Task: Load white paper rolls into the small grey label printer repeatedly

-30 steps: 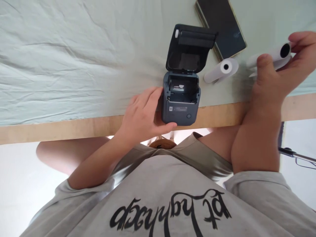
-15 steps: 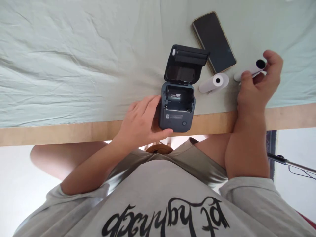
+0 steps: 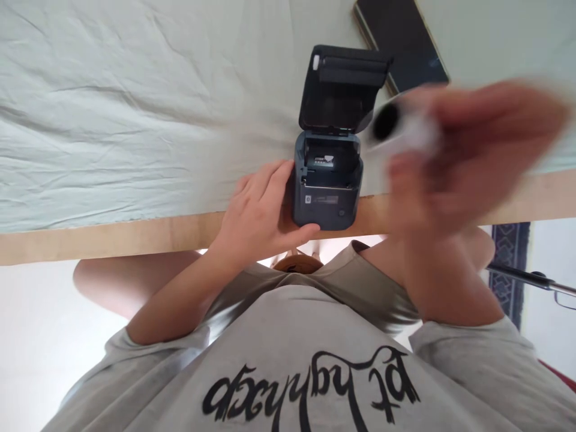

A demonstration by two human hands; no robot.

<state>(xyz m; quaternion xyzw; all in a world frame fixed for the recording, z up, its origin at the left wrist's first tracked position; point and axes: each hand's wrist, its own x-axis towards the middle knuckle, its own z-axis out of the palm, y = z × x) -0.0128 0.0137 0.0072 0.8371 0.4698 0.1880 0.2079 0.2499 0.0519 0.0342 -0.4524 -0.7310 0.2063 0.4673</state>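
Observation:
A dark blue-grey portable label printer (image 3: 326, 207) sits at the table's front edge, its black lid (image 3: 344, 87) swung up and its paper bay bare. My left hand (image 3: 256, 210) steadies it, fingers along the left side and thumb at the front corner. Raised to the right of the printer, my right hand (image 3: 468, 156) is blurred by motion. Its fingers are closed on a white paper roll (image 3: 416, 133), whose dark hollow core faces the printer. The second white roll is mostly hidden behind the held one.
Behind the printer lies a dark phone (image 3: 405, 42), partly cut off by the top of the view. A wrinkled pale green cloth (image 3: 135, 120) covers the table up to its wooden front edge (image 3: 112, 240). At lower right is a metal rod (image 3: 522, 276).
My right hand has lifted the paper roll off the cloth and brought it left toward the printer. My left hand stays on the printer. The view has shifted slightly.

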